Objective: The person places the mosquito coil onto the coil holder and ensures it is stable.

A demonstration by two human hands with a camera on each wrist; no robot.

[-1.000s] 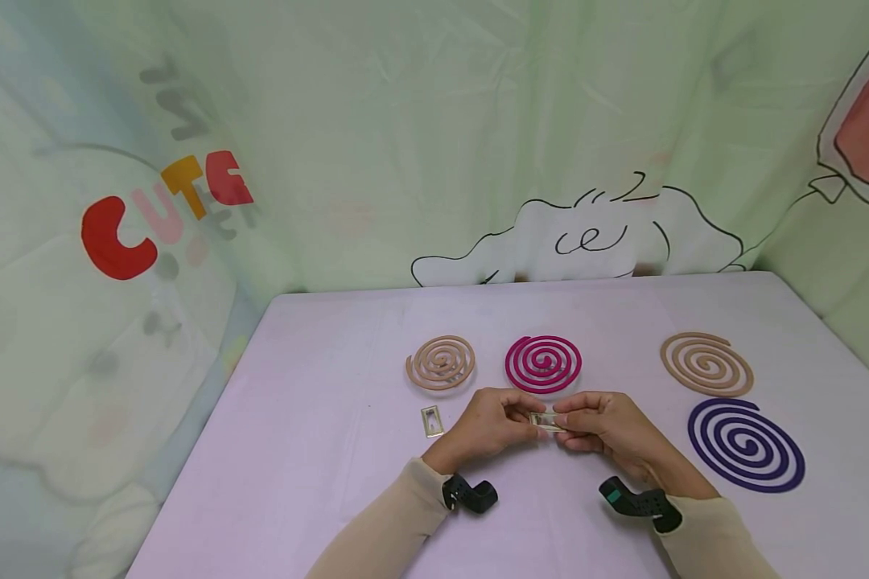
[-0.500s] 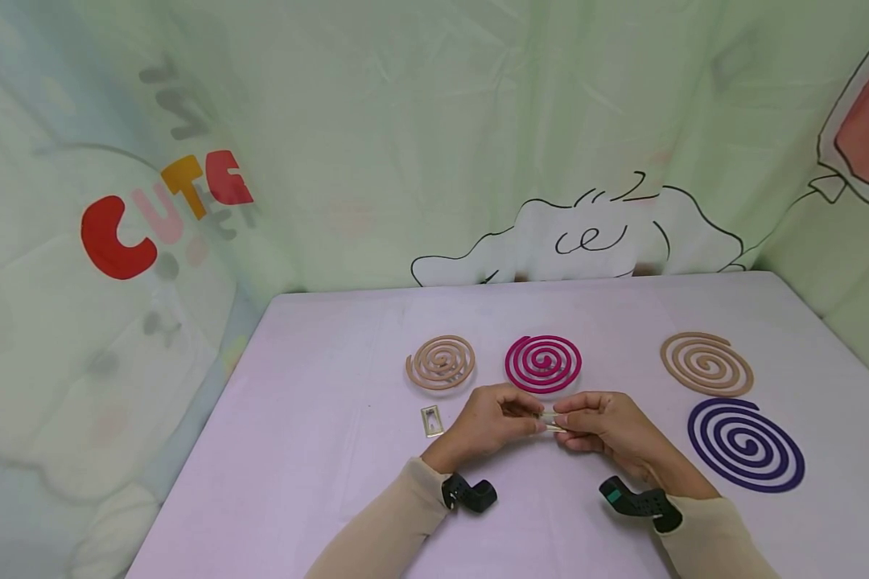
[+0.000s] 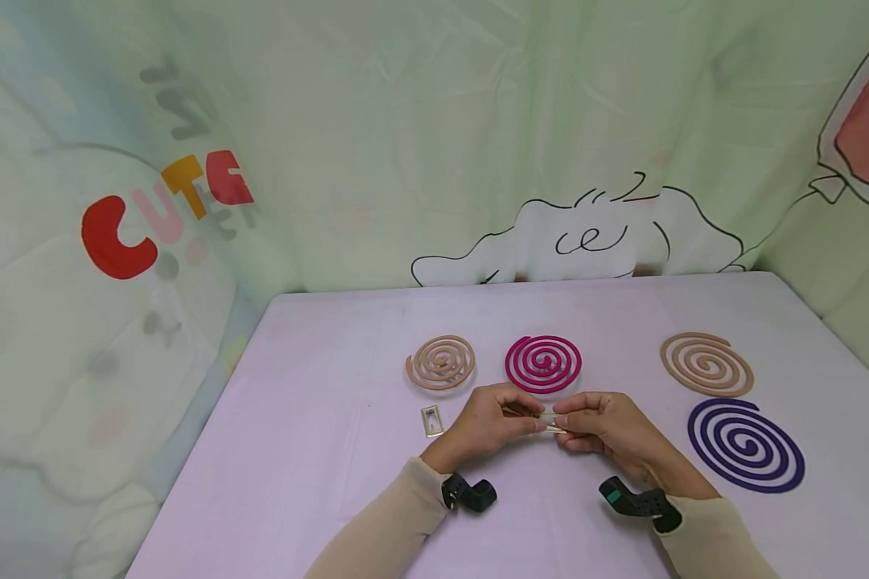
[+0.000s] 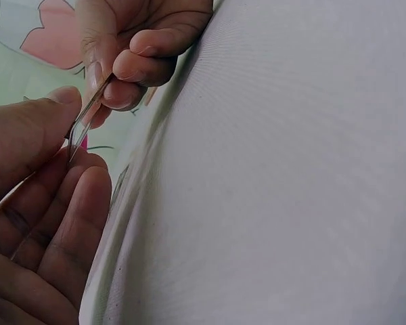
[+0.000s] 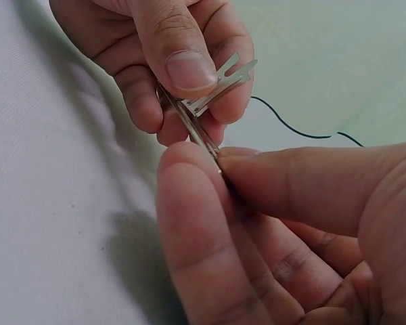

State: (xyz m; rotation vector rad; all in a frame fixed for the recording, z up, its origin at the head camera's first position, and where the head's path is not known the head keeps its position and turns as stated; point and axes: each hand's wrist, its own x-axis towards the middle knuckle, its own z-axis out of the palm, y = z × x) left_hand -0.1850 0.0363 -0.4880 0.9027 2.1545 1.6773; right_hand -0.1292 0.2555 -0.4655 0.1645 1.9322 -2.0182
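Between both hands, over the table's middle, is a thin metal mosquito coil stand (image 3: 551,414). My left hand (image 3: 488,420) pinches one end between thumb and fingers, and my right hand (image 3: 599,426) pinches the other. In the right wrist view a forked metal tab (image 5: 220,88) sticks up at an angle from the stand's flat plate, beside the left thumb. The left wrist view has the stand (image 4: 88,114) nearly edge-on. Just left of the left hand, a second flat rectangular stand (image 3: 425,423) lies on the table. Fingers hide parts of the held stand.
Behind the hands are a beige mosquito coil (image 3: 442,362) and a magenta coil (image 3: 545,362), both with bits of metal showing underneath. Another beige coil (image 3: 707,366) and a purple coil (image 3: 747,445) lie on the right. A printed curtain (image 3: 434,145) hangs behind the table (image 3: 319,386).
My left thumb and fingers have shifted slightly right over the stand, covering more of its left end. The right hand and the coils look unmoved.
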